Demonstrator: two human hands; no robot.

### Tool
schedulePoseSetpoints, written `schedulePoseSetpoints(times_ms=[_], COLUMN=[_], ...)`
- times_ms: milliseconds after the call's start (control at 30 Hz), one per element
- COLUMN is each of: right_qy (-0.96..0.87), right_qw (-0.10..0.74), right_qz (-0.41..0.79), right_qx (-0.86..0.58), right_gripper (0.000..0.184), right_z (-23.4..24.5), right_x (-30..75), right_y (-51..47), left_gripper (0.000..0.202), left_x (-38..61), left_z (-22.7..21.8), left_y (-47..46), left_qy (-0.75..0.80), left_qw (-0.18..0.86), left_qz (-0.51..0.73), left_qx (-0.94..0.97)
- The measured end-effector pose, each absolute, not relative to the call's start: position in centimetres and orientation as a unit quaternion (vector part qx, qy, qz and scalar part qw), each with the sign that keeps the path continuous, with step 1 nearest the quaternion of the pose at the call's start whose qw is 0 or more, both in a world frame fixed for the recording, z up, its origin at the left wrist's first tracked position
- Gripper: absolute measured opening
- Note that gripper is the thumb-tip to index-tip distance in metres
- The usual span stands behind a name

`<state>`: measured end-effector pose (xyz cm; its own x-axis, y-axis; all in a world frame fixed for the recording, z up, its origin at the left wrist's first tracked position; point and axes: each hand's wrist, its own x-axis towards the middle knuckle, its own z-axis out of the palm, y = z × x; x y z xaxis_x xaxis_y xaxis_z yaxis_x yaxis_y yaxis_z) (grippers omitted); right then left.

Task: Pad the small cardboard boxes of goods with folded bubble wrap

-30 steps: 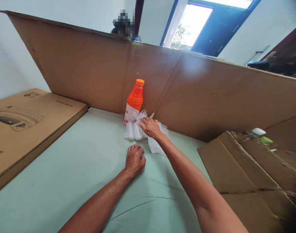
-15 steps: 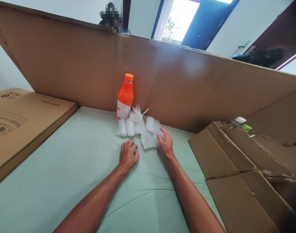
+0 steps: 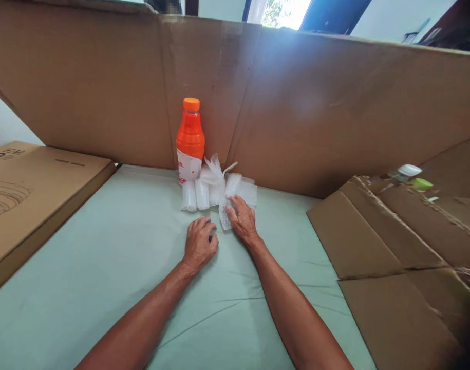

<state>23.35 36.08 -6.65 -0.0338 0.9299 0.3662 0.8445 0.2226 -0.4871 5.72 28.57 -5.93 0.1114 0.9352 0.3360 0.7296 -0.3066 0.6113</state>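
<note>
On the pale green cloth, my left hand rests palm down with its fingers loosely curved and thumb a little apart; I see nothing held in it. My right hand lies over the near edge of a flat piece of bubble wrap, its fingers spread and touching the wrap. Beyond the hands sit several small bubble wrap rolls side by side, with a loosely crumpled piece among them. Just behind the rolls stands an orange bottle with an orange cap and white label, upright against the cardboard.
A tall cardboard panel closes off the back. To the left lies a flat cardboard box with printed drawings. At the right, an open cardboard box holds items with a white cap and a green cap.
My right hand has moved left onto the bubble wrap from its right side. My left hand stays about where it was. The view has tilted down and shifted slightly right.
</note>
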Motion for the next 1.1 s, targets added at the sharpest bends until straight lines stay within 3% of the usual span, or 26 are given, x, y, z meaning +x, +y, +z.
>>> schedulePoseSetpoints(times_ms=[367, 667, 1100], right_qy=[-0.677, -0.696, -0.672], right_qw=[0.378, 0.356, 0.391], right_qz=[0.050, 0.059, 0.021], right_qx=[-0.630, -0.621, -0.628], right_gripper=[0.041, 0.039, 0.035], right_z=[-6.2, -6.2, -5.0], right_x=[23.6, 22.9, 23.0], right_y=[36.6, 36.5, 35.8], left_gripper=[0.028, 0.028, 0.026], left_x=[5.4, 5.4, 5.4], left_z=[-5.7, -5.7, -5.7], left_y=[28.7, 28.7, 28.7], left_qy=[0.571, 0.572, 0.570], left_qw=[0.137, 0.140, 0.142], left_qz=[0.330, 0.328, 0.323], left_qx=[0.739, 0.738, 0.742])
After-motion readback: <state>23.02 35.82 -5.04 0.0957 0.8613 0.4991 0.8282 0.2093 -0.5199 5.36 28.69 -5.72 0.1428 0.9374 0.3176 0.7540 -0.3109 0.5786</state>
